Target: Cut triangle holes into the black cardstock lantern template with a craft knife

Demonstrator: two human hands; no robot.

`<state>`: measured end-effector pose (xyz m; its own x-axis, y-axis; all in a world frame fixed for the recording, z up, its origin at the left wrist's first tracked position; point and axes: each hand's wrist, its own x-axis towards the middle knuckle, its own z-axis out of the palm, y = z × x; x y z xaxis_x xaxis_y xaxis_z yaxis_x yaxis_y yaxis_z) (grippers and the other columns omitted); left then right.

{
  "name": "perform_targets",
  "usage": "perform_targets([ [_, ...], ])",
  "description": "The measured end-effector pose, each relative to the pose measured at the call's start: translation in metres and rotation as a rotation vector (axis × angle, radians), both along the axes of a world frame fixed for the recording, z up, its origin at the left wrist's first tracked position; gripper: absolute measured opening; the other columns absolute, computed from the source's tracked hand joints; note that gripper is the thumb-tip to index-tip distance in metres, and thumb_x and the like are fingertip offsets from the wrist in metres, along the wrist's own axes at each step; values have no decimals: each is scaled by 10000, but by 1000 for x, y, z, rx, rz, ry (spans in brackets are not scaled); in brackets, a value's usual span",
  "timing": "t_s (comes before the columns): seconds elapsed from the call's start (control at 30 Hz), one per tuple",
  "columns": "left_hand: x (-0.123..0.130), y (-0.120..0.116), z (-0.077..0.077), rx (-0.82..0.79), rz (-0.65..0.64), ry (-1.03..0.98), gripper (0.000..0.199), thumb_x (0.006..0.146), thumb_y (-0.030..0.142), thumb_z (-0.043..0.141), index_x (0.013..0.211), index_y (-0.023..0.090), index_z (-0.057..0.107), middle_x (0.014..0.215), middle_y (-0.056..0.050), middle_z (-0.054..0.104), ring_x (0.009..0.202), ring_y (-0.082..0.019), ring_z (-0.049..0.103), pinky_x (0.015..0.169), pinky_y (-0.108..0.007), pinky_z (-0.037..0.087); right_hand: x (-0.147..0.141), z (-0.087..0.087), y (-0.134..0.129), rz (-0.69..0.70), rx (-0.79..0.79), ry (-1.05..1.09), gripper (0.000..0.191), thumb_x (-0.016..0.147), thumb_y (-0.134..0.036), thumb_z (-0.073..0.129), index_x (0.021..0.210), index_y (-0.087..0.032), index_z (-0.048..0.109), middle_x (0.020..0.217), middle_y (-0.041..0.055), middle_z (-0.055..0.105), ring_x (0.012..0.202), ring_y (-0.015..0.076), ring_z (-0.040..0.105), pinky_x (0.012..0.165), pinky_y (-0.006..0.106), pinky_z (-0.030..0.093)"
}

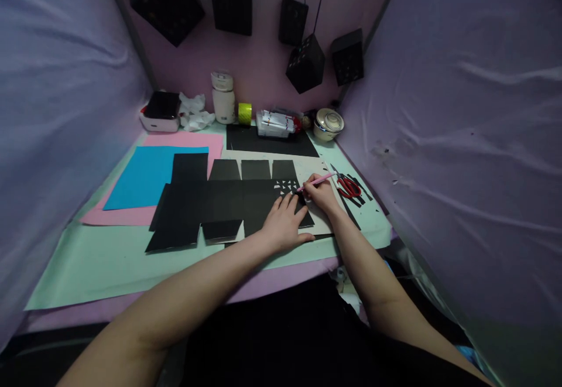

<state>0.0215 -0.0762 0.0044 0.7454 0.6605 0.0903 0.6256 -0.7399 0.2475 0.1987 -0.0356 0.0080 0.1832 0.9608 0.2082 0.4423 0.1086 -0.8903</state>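
Observation:
A black card sheet [223,199] with flaps along its edges lies flat on the table. Small white-looking triangular cutouts [286,187] form a cluster near its right end. My left hand [283,223] rests on the card just below that cluster, fingers spread and holding nothing. In my right hand [322,194] is a slim pink pen-like tool [318,181], gripped between closed fingers. Its tip points left at the card beside the cutouts; the exact tip is too small to make out. Under the card's right part shows a pale board [311,167].
Red-handled scissors [349,188] lie at the right among black paper strips [362,187]. Blue [140,176] and pink sheets [118,217] are at left. Along the back stand a white bottle [223,100], yellow tape roll [244,114] and lidded bowl [328,123]. Black boxes [306,64] hang above.

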Motion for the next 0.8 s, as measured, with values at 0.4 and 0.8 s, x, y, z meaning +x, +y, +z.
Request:
perform_targets([
  [0.4,0,-1,2,-23,2,-6,841,800,733,522,1437,189,449,1565,-154,293,1455,-368,188,1178,-512,128,1,-2,1,-1,-2,-1,118,733,-281,576,669,-217,500,525,-35,567,495,128,513,530,256,400],
  [0.8,0,0,2,-29,-1,-15,838,800,724,530,1440,190,442,1563,-161,289,1452,-374,195,1177,-518,131,3,-4,3,-27,8,-11,112,734,-279,564,665,-219,499,522,-35,574,500,135,527,536,258,412],
])
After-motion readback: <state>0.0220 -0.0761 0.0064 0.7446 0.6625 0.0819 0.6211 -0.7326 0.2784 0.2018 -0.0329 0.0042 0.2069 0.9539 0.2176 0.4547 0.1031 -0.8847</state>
